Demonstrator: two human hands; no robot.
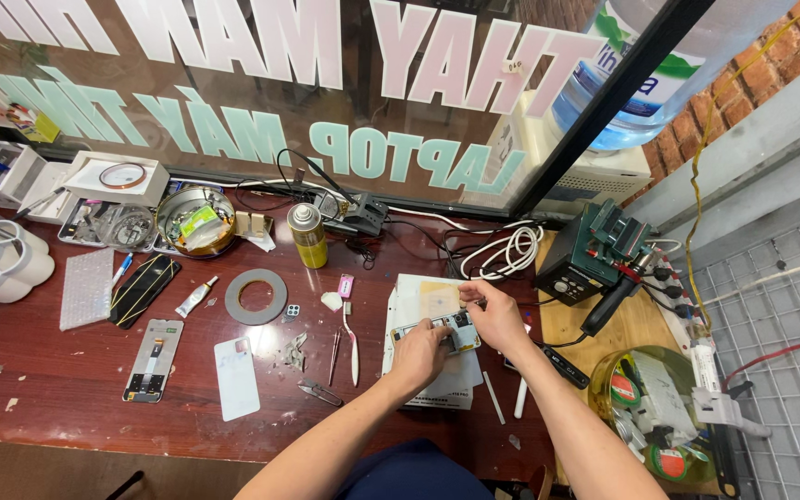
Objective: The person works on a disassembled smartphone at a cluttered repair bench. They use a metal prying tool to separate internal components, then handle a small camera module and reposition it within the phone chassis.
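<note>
On the white mat [400,306] right of the tape ring [256,296], the opened phone [437,331] lies with its back cover [236,378] off, gripped by the left hand [418,355], while the right hand [494,317] pinches its far edge, so reassembly remains.

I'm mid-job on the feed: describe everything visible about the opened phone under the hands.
The opened phone lies flat, back side up with its cover off, on a white mat on the dark red wooden table. Its exposed inside shows dark boards and pale metal parts; finer detail is too small to tell. The left hand presses its lower left end, hiding part of it. The right hand pinches at its upper right edge. It sits slightly tilted.
</note>
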